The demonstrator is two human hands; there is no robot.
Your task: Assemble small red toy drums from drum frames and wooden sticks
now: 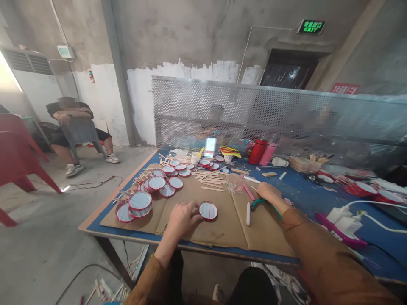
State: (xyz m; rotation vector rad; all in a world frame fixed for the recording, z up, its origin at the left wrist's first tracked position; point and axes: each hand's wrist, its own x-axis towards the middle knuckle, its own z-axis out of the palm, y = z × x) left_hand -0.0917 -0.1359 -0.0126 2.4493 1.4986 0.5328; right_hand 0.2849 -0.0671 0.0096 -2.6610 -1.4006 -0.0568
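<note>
A small round disc with a red rim and a pale striped face [208, 210] lies on the cardboard in front of me. My left hand [184, 217] grips its left edge between thumb and fingers. Farther right, my right hand [269, 193] is closed; a thin pale piece shows at its fingertips, too small to name. Just below that hand is a curved green tool handle [257, 204]. A white marker-like stick [248, 213] and a pink one [249, 192] lie nearby. Small coloured bands [234, 187] are scattered left of them.
More red-rimmed discs [157, 183] are piled at the left, beside loose wooden sticks [211, 180]. Behind stand a paper cup [195, 158], a lit phone [210, 147] and a red bottle [257, 151]. A purple power strip [341, 232] sits right. Someone sits on a grey chair [83, 134].
</note>
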